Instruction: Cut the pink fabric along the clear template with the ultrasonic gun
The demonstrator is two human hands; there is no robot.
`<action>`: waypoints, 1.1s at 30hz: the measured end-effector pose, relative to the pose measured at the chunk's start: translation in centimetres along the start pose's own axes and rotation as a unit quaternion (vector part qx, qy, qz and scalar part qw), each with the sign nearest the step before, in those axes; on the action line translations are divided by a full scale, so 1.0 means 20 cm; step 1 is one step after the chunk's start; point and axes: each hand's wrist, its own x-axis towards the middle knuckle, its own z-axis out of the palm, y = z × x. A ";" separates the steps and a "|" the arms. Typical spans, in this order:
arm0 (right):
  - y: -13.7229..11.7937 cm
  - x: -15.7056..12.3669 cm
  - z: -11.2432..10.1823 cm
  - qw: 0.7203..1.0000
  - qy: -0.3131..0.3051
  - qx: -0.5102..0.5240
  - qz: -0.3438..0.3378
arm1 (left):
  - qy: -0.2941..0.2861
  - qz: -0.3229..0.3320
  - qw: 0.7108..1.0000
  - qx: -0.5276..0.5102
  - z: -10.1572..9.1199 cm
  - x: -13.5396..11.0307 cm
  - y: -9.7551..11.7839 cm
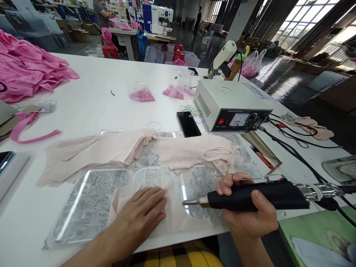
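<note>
My left hand (143,213) lies flat, fingers together, pressing a pale pink fabric piece (175,215) onto a clear scratched plate (91,200) near the table's front edge. My right hand (247,207) is wrapped around a black handheld tool (258,196) with a metal tip pointing left, just above the fabric's right side. A cable runs from the tool's rear to a white control box (230,104). More pale pink fabric pieces (111,150) lie in piles just behind the plate.
A black phone (188,123) lies by the box. Small bags of pink parts (141,94) sit mid-table, and bright pink cloth (25,70) is heaped at the far left. A white hand cutter (222,57) stands behind the box. People work at sewing machines (158,16) beyond.
</note>
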 end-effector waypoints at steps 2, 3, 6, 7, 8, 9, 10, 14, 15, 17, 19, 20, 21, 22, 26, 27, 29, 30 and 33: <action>0.00 -0.01 0.01 1.000 -0.006 0.001 0.004 | 0.002 0.001 1.000 0.001 0.00 0.00 -0.01; 0.01 -0.01 0.01 1.000 -0.008 0.003 0.003 | 0.002 0.002 1.000 0.002 0.00 0.00 -0.01; 0.01 0.00 0.02 1.000 -0.001 0.011 0.001 | -0.001 0.005 1.000 0.000 0.01 0.00 -0.01; 0.01 0.00 0.03 1.000 0.004 0.013 0.002 | -0.001 0.006 1.000 0.001 0.01 0.00 -0.01; 0.02 0.01 0.03 1.000 0.010 0.015 0.003 | -0.001 0.006 1.000 0.001 0.01 0.00 -0.01; 0.02 0.01 0.04 1.000 0.015 0.015 0.004 | -0.001 0.005 1.000 0.003 0.01 0.00 -0.01; 0.02 0.02 0.05 1.000 0.019 0.016 0.004 | -0.005 0.005 1.000 0.005 0.02 0.00 -0.01; 0.05 0.03 0.09 0.999 0.028 0.023 0.010 | -0.017 0.006 1.000 0.013 0.02 -0.01 -0.01; 0.05 0.03 0.09 0.999 0.028 0.023 0.012 | -0.018 0.008 1.000 0.014 0.01 0.00 -0.01; 0.06 0.03 0.10 0.999 0.025 0.021 0.016 | -0.016 0.010 1.000 0.017 0.01 0.00 -0.02; 0.06 0.04 0.10 0.999 0.021 0.022 0.015 | -0.015 0.012 0.999 0.025 0.01 0.01 -0.02; 0.06 0.04 0.10 0.999 0.020 0.024 0.013 | -0.016 0.012 0.999 0.030 0.01 0.01 -0.02; 0.06 0.04 0.10 0.999 0.018 0.028 0.012 | -0.017 0.014 0.999 0.034 0.01 0.01 -0.02; 0.06 0.04 0.10 0.999 0.016 0.029 0.014 | -0.020 0.016 0.999 0.038 0.01 0.02 -0.02; 0.06 0.04 0.13 0.999 -0.005 0.026 0.031 | -0.028 0.022 0.998 0.049 0.03 0.02 -0.02; 0.06 0.04 0.14 0.999 -0.011 0.026 0.034 | -0.031 0.022 0.998 0.051 0.04 0.02 -0.02; 0.06 0.03 0.15 0.999 -0.017 0.029 0.037 | -0.036 0.018 0.998 0.052 0.05 0.01 -0.03; 0.07 0.03 0.15 0.999 -0.019 0.029 0.037 | -0.037 0.015 0.998 0.051 0.05 0.01 -0.03; 0.08 0.04 0.15 0.999 -0.016 0.025 0.033 | -0.039 0.011 0.998 0.045 0.06 0.00 -0.03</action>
